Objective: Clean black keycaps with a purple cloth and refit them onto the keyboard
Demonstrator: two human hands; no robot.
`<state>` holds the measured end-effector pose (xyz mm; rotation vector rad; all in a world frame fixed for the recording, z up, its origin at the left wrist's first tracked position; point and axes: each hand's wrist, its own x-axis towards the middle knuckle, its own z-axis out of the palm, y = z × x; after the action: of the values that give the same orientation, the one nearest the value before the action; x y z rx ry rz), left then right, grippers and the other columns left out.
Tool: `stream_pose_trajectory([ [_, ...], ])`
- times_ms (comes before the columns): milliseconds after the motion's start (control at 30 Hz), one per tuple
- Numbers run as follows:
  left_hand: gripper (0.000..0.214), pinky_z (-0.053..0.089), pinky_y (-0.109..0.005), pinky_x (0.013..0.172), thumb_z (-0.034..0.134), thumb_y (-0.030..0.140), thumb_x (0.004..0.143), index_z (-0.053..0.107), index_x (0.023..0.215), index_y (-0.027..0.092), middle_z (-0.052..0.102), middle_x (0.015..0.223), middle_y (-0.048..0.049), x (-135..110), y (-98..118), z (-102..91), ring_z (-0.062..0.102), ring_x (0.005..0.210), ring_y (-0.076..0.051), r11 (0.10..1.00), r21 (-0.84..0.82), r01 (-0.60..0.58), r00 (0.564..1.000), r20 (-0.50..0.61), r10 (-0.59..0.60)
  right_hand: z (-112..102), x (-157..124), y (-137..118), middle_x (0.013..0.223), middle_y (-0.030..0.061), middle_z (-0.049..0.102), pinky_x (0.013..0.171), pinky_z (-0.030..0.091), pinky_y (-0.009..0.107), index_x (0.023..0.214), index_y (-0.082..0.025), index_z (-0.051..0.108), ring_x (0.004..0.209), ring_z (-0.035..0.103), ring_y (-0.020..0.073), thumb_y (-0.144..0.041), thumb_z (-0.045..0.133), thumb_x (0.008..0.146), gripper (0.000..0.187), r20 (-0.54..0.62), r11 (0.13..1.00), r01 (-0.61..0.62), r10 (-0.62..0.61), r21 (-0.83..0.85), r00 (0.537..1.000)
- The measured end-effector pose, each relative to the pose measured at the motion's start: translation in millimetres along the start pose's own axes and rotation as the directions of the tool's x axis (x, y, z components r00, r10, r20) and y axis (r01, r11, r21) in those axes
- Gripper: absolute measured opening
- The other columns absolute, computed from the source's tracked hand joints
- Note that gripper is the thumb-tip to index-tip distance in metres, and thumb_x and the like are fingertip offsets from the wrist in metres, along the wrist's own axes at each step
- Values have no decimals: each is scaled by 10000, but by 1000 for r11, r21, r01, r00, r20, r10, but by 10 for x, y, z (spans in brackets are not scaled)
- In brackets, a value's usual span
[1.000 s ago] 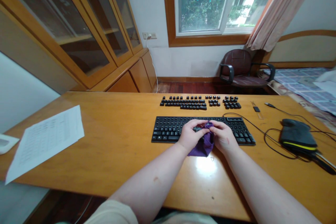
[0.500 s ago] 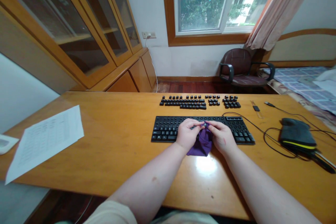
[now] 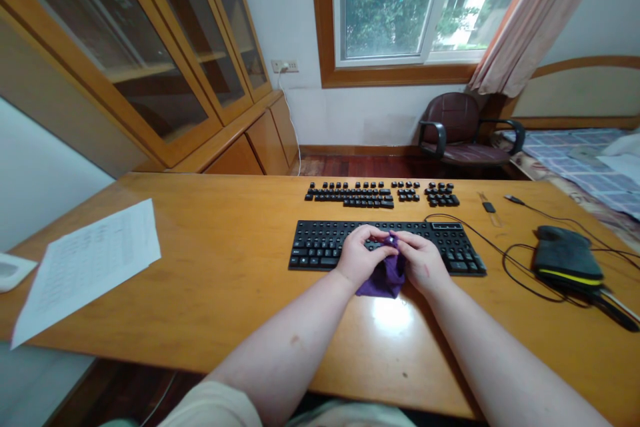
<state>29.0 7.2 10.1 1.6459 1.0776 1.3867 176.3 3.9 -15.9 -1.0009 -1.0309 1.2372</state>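
Above the black keyboard (image 3: 317,245), my left hand (image 3: 361,253) and my right hand (image 3: 424,260) meet with their fingertips pinched together. Between them they grip a purple cloth (image 3: 381,285), which hangs down past the keyboard's front edge onto the desk. A small item wrapped in the cloth shows at the fingertips, probably a keycap, though it is too small to make out. Several key positions on the keyboard have no caps. Behind it, removed black keycaps (image 3: 367,195) lie in rows and groups.
A wire keycap puller (image 3: 489,207) lies right of the loose caps. Farther right are a dark grey pouch (image 3: 567,257) with a yellow stripe and a USB cable (image 3: 515,199). Paper sheets (image 3: 93,260) lie at the left. A chair (image 3: 453,127) stands beyond the desk (image 3: 225,247).
My left thumb and fingers have shifted slightly at the cloth, and a pale spot at the pinched top shows more clearly. Both hands stay in the same place.
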Motion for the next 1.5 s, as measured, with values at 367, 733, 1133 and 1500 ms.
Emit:
stream_pose_trajectory([
  [367,100,498,-289,735,723,216,636,663,698,165,663,748,-26,3,-73,23,614,733,-150,999,-49,4,1000,-12,-5,-10,26,-16,746,22,683,697,466,304,669,-218,719,723,612,172,-256,770,560,126,-47,1000,25,-25,1,999],
  [733,164,505,-298,770,600,168,755,660,908,178,666,888,-50,14,0,22,607,790,-145,998,35,-50,999,-3,50,18,45,13,810,40,715,746,476,311,803,-195,721,752,634,170,-270,769,577,244,-115,985,-67,85,157,990],
  [1133,231,469,-325,875,637,199,753,649,984,199,647,951,-53,26,55,-15,578,925,-165,965,144,-218,973,108,204,62,14,-74,698,3,700,662,472,278,669,-208,700,648,618,144,-253,796,524,180,-120,983,-64,85,174,989],
  [1500,192,490,-313,824,675,188,707,675,898,199,662,889,-39,11,82,-14,602,846,-160,987,120,-104,994,38,100,82,5,-106,704,-8,690,592,461,242,721,-205,676,600,597,123,-268,782,552,209,-146,962,-94,135,257,980],
])
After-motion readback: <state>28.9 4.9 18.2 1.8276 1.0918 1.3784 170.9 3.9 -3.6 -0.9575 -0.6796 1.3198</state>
